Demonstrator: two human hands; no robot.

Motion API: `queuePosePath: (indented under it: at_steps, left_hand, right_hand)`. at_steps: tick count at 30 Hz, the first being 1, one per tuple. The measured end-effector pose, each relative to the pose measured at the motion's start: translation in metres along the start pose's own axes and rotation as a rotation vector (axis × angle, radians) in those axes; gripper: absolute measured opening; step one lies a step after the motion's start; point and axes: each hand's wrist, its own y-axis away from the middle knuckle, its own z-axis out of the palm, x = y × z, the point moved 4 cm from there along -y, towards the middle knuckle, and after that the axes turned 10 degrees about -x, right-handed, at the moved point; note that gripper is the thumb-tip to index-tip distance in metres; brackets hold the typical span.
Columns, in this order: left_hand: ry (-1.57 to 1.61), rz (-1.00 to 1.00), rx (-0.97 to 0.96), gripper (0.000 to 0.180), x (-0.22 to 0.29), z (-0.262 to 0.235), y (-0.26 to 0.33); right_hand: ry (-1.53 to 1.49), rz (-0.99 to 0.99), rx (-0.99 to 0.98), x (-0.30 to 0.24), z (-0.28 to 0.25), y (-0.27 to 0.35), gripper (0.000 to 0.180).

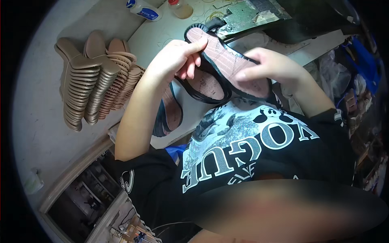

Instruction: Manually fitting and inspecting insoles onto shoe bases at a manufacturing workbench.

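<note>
Head view: gold soles (pixel 83 97) and pink soles (pixel 116 91) stacked left; two bottles (pixel 144 11), green board (pixel 246 18) beyond. Dark-rimmed soles (pixel 207 86) crowd underneath. Tabletop (pixel 156 34) ends near shirt (pixel 259 152). Left hand (pixel 175 58) pinches raised pink-faced sole (pixel 227 60) near upper end; right hand (pixel 272 65), lower.

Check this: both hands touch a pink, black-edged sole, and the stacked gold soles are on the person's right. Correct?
No: the head view shows the stacked gold soles on the person's left. The left hand and right hand do touch a pink, black-edged sole.
</note>
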Motion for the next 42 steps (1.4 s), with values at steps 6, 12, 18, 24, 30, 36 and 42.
queuePosePath:
  at_steps: [6,12,18,24,30,36,42]
  left_hand:
    - [-0.086,0.032,0.1,0.057,0.007,-0.01,-0.002]
    - [-0.055,0.055,0.199,0.054,0.006,-0.033,-0.013]
    - [0.188,0.309,0.341,0.039,-0.003,-0.054,-0.022]
    - [0.755,0.73,0.168,0.037,-0.022,0.009,0.016]
    - [0.693,0.942,-0.135,0.063,-0.02,0.046,0.027]
    - [0.639,1.069,-0.141,0.076,-0.025,0.061,0.022]
    - [0.704,1.053,-0.096,0.066,-0.03,0.073,0.016]
  right_hand:
    - [-0.132,-0.117,0.345,0.021,-0.01,0.02,0.027]
    - [-0.275,-0.202,0.324,0.016,-0.012,-0.006,0.026]
    - [-0.413,-0.323,0.271,0.014,0.019,-0.051,0.026]
    - [-0.271,-0.252,0.125,0.007,0.046,-0.039,0.022]
    - [-0.282,-0.254,0.133,0.018,0.045,-0.033,0.03]
    - [-0.574,-0.372,0.087,0.026,0.047,-0.03,0.033]
    - [-0.452,-0.384,0.188,0.037,0.037,-0.02,0.032]
